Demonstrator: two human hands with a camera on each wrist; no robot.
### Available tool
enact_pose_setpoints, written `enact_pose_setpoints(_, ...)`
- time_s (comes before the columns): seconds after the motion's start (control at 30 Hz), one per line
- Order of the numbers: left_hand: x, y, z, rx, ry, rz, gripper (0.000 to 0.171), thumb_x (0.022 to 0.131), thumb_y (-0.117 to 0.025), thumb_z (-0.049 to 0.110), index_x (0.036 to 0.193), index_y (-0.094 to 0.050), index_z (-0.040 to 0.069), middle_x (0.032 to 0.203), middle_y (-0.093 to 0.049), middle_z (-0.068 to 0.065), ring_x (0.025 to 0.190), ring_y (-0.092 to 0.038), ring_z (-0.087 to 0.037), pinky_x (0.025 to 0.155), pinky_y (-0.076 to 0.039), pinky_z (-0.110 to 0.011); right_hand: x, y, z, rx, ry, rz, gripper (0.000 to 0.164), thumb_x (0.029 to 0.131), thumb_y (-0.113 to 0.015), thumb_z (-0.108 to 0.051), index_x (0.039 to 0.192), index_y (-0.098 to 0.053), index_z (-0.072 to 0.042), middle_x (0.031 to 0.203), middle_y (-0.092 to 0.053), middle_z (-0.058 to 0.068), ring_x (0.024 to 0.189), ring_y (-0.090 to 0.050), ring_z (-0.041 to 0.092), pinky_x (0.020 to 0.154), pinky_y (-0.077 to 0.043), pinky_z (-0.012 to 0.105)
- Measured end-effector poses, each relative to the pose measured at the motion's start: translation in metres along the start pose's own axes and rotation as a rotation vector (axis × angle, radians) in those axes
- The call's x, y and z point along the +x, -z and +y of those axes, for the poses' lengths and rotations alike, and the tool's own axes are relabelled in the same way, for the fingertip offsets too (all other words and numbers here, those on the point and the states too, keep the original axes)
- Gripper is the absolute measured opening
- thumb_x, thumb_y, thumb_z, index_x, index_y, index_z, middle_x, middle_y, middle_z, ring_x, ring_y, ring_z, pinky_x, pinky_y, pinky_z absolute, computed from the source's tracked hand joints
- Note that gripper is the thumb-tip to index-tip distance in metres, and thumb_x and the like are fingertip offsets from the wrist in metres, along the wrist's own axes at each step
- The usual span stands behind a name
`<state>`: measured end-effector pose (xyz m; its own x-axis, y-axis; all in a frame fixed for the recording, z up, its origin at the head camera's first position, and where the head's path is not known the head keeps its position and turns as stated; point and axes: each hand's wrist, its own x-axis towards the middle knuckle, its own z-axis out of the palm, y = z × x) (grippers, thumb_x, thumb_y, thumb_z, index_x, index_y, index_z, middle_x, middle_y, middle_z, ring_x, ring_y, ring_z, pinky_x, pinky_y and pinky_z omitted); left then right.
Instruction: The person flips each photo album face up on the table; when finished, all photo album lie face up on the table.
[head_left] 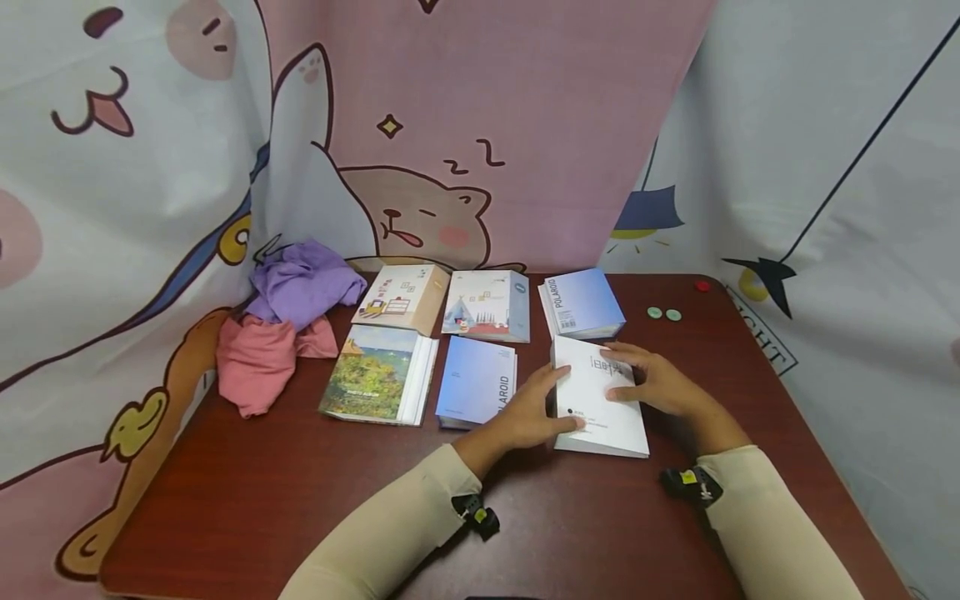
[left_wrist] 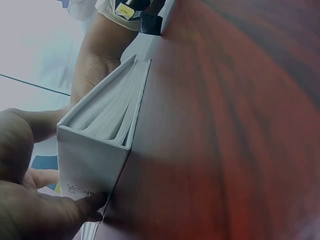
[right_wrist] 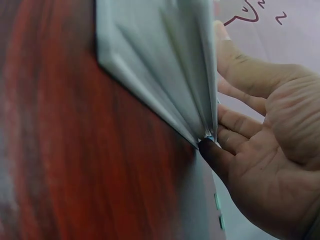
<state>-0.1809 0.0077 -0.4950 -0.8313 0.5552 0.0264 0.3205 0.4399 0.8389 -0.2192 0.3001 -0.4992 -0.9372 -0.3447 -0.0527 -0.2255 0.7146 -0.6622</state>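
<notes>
A thick white photo album (head_left: 592, 400) with dark lettering lies at the front right of the group, its cover raised on one side by fanned pages. My left hand (head_left: 534, 410) grips its left side, the thumb on the cover and the fingers along the spine (left_wrist: 90, 155). At the far right part, my right hand (head_left: 663, 385) holds the album, thumb on the cover. The right wrist view shows a fingertip at the corner of the loose pages (right_wrist: 160, 65). Just left of my left hand lies a blue Polaroid album (head_left: 472, 379).
Behind stand another blue Polaroid album (head_left: 588, 302), a white illustrated album (head_left: 480, 304) and a cream one (head_left: 397, 296). A landscape-cover album (head_left: 371, 375) lies left, beside purple cloth (head_left: 307, 279) and pink cloth (head_left: 258, 362). Green discs (head_left: 655, 313) and a red disc (head_left: 702, 286) lie back right.
</notes>
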Motion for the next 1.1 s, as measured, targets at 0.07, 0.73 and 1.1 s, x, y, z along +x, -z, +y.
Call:
enact_pose_setpoints(0.07,0.000,0.001,0.001,0.025,0.001,0.002,0.092,0.092,-0.086,0.030,0.168,-0.041,0.006,0.177,-0.036,-0.017,0.163,-0.038,-0.032,0.134,-0.034,-0.049,-0.001,0.000,-0.002,-0.011,0.008,-0.002,0.083,0.089,-0.092,-0.030,0.159,-0.056,-0.006,0.169,-0.042,0.031,0.155,-0.038,0.059,0.121,-0.034,0.081)
enact_pose_setpoints(0.73,0.001,0.008,0.015,0.090,0.045,-0.040,0.099,0.088,-0.090,0.034,0.170,-0.039,0.014,0.178,-0.029,-0.021,0.162,-0.037,-0.036,0.130,-0.039,-0.050,-0.002,0.006,-0.009,-0.052,0.034,-0.022,0.083,0.088,-0.093,-0.033,0.158,-0.057,-0.007,0.170,-0.042,0.030,0.156,-0.039,0.060,0.120,-0.036,0.080)
enact_pose_setpoints(1.1,0.032,0.020,0.025,0.123,0.077,-0.008,0.100,0.091,-0.088,0.040,0.172,-0.035,0.016,0.180,-0.022,-0.023,0.164,-0.035,-0.040,0.130,-0.040,-0.054,0.009,0.023,-0.008,-0.015,0.026,-0.024,0.083,0.090,-0.091,-0.029,0.161,-0.054,-0.008,0.173,-0.037,0.030,0.159,-0.032,0.060,0.122,-0.031,0.081)
